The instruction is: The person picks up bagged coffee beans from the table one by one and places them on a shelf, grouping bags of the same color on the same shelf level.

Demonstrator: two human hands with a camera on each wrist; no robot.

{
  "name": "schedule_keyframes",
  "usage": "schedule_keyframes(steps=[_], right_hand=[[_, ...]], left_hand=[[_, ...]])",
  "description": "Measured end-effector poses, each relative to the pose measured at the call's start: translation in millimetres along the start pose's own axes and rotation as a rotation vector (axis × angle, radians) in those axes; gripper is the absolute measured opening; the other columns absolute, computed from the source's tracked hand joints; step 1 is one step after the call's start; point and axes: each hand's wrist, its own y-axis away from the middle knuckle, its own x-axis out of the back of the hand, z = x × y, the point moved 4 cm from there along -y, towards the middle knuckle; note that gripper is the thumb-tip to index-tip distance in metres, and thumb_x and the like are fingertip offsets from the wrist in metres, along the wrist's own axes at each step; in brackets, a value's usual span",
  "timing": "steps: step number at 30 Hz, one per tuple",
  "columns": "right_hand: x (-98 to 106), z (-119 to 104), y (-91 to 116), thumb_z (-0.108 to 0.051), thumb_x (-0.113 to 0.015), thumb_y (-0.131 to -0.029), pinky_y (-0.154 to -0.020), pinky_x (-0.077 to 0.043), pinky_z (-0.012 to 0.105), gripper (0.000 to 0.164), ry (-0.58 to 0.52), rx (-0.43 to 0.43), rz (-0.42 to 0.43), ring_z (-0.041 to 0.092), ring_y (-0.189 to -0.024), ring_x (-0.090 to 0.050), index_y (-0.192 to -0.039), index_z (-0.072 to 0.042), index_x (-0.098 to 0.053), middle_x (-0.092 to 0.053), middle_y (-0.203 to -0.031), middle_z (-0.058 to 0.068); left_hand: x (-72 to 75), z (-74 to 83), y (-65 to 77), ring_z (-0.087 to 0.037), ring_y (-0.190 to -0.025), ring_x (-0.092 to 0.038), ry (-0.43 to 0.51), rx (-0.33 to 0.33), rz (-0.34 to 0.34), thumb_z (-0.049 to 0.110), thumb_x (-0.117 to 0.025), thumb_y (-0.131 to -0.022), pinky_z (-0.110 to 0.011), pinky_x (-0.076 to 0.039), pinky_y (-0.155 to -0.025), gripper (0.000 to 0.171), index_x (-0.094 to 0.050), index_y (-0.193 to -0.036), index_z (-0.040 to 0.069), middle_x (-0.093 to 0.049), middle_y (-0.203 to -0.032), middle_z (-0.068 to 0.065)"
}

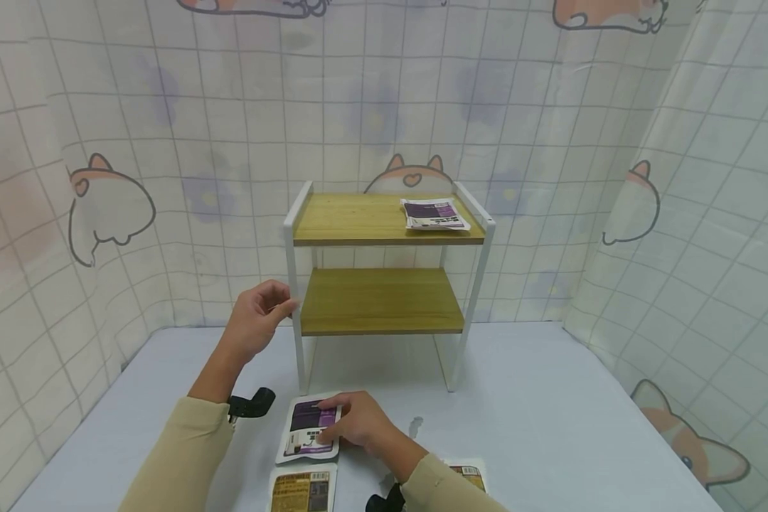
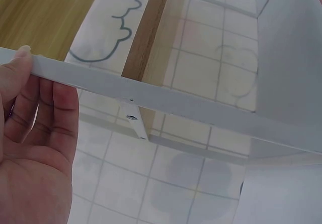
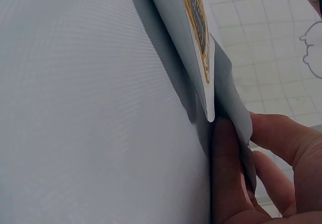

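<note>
A small two-tier rack point(image 1: 384, 302) with wooden boards and a white frame stands on the table. My left hand point(image 1: 259, 316) holds its left front post point(image 2: 100, 79), thumb on one side and curled fingers on the other. Nearer the front lies a flat white packet point(image 1: 305, 416) with a purple label. My right hand point(image 1: 361, 421) pinches this packet's right edge between thumb and fingers; in the right wrist view the fingers point(image 3: 229, 163) reach under the edge. A yellow-labelled packet point(image 1: 301, 491) lies just in front of it.
Purple-labelled packaging point(image 1: 434, 215) lies at the right of the rack's top board. Another yellow-labelled packet point(image 1: 470, 473) is partly hidden by my right forearm. A white cloth covers the table point(image 1: 525, 405). Grid-patterned curtains point(image 1: 249, 142) surround it at the back and sides.
</note>
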Motion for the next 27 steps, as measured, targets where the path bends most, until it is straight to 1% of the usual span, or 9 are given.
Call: schedule_keyframes(steps=[6,9,16,19,27], right_hand=[[-1.5,1.6,0.4,0.001,-0.091,-0.067,-0.064,-0.053,0.026,0.052,-0.030,-0.008,-0.006,0.016,-0.081,-0.062,-0.114,-0.015,-0.079,-0.064,-0.092,0.005],[-1.1,0.5,1.5,0.001,-0.092,-0.067,-0.066,-0.052,0.026,0.052,-0.024,-0.012,-0.001,0.016,-0.082,-0.061,-0.114,-0.016,-0.079,-0.064,-0.093,0.005],[-0.5,0.3,1.6,-0.001,-0.092,-0.068,-0.070,-0.052,0.028,0.050,-0.025,-0.038,0.007,0.017,-0.084,-0.062,-0.113,-0.018,-0.079,-0.065,-0.097,0.004],[-0.3,0.3,2.3,-0.001,-0.092,-0.068,-0.071,-0.054,0.029,0.050,-0.036,-0.049,0.012,0.017,-0.085,-0.063,-0.113,-0.018,-0.079,-0.065,-0.098,0.004],[-0.5,-0.3,4.4,0.002,-0.090,-0.070,-0.071,-0.058,0.030,0.050,-0.084,-0.047,0.002,0.017,-0.082,-0.065,-0.115,-0.014,-0.078,-0.065,-0.098,0.007]], left_hand=[[-1.0,-2.3,-0.3,-0.020,-0.100,-0.064,0.012,0.007,0.001,0.025,-0.065,-0.102,-0.018,-0.054,-0.085,0.020,-0.065,-0.110,0.007,-0.068,-0.105,-0.010],[-1.0,-2.3,-0.3,-0.020,-0.100,-0.065,0.008,0.010,0.001,0.025,-0.065,-0.102,-0.018,-0.054,-0.085,0.020,-0.065,-0.111,0.007,-0.068,-0.106,-0.011],[0.0,-0.5,-0.2,-0.014,-0.098,-0.064,0.000,-0.002,0.011,0.025,-0.065,-0.102,-0.017,-0.053,-0.085,0.020,-0.065,-0.110,0.006,-0.068,-0.103,-0.008],[-0.2,-0.4,0.1,-0.013,-0.097,-0.063,0.003,-0.003,0.014,0.024,-0.065,-0.102,-0.017,-0.052,-0.085,0.020,-0.065,-0.109,0.006,-0.067,-0.102,-0.007],[-1.0,-2.2,0.5,-0.021,-0.101,-0.064,0.002,0.022,0.014,0.024,-0.066,-0.101,-0.017,-0.053,-0.086,0.018,-0.065,-0.110,0.007,-0.067,-0.105,-0.009]])
